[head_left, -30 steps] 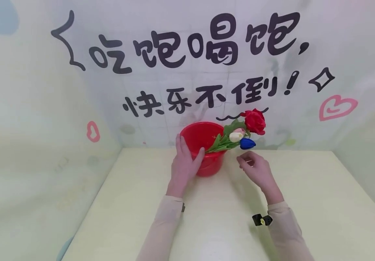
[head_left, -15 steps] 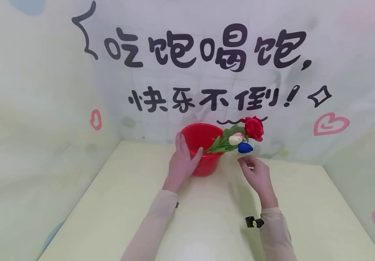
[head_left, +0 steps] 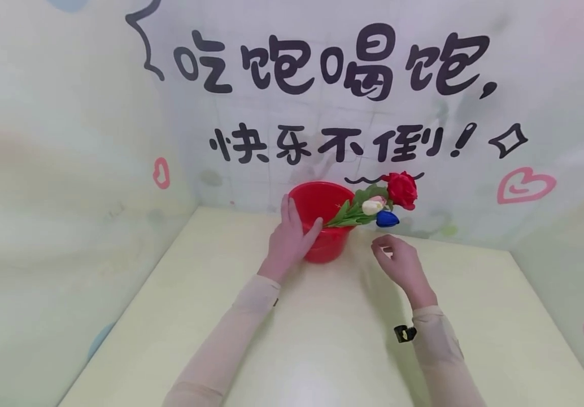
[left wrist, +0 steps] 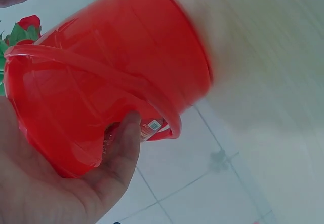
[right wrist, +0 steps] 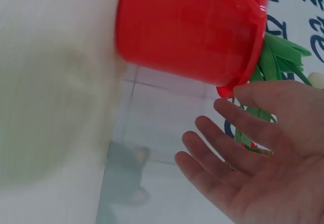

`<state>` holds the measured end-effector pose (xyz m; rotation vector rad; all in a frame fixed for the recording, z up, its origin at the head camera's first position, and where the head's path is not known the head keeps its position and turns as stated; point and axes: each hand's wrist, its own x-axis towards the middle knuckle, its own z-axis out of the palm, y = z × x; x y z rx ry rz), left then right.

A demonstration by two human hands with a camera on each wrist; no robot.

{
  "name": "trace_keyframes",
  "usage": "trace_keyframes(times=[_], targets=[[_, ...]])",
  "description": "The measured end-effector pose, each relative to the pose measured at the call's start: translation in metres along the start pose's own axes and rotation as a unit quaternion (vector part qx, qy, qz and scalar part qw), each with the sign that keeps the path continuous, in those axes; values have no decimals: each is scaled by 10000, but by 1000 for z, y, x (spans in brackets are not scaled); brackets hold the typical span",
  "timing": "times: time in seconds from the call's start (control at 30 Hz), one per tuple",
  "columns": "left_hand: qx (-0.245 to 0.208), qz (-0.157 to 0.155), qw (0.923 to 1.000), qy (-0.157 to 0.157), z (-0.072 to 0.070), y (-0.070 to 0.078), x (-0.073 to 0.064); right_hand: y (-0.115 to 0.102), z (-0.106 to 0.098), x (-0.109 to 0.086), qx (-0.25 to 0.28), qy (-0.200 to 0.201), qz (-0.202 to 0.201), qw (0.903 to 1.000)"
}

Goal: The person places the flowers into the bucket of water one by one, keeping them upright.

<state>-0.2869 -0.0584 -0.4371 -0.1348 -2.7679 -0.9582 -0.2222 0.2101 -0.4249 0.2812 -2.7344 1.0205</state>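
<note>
A red plastic bucket (head_left: 326,249) stands on the table near the back wall. My left hand (head_left: 286,243) grips its left side, thumb at the front of the rim. The curved red handle (left wrist: 106,74) hangs across the bucket's side in the left wrist view. Artificial flowers lean out over the right rim: a red rose (head_left: 401,190), a blue tulip (head_left: 387,219) and a pale tulip (head_left: 372,207), their green stems inside. Just right of the bucket and below the blossoms, my right hand (head_left: 402,261) hovers with relaxed, bent fingers and holds nothing.
The pale table (head_left: 317,339) meets a white backdrop (head_left: 251,192) with large black writing, close behind the bucket. Side walls of printed cloth rise to the left and right. A small black device (head_left: 405,333) sits at the right wrist.
The head view has shifted slightly, so the whole scene sits a little differently in the frame. Both hands, the bucket and the flowers keep about the same positions relative to each other.
</note>
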Motion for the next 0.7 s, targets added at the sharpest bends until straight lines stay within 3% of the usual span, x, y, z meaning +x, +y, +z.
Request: trace_keyframes(times=[0.17, 0.33, 0.57, 0.7], targets=[[238, 65, 9997, -66, -3, 0, 2, 1, -6, 2, -566, -344, -81, 9978], [587, 154, 9981, -102, -3, 2, 5, -1, -14, 1, -837, -575, 237, 9945], [1305, 485, 9903, -18, -12, 6, 15, 1, -24, 3, -1194, -744, 262, 9897], [1538, 736, 9853, -97, -19, 4, 9, 8, -23, -5, -1374, -982, 427, 9847]])
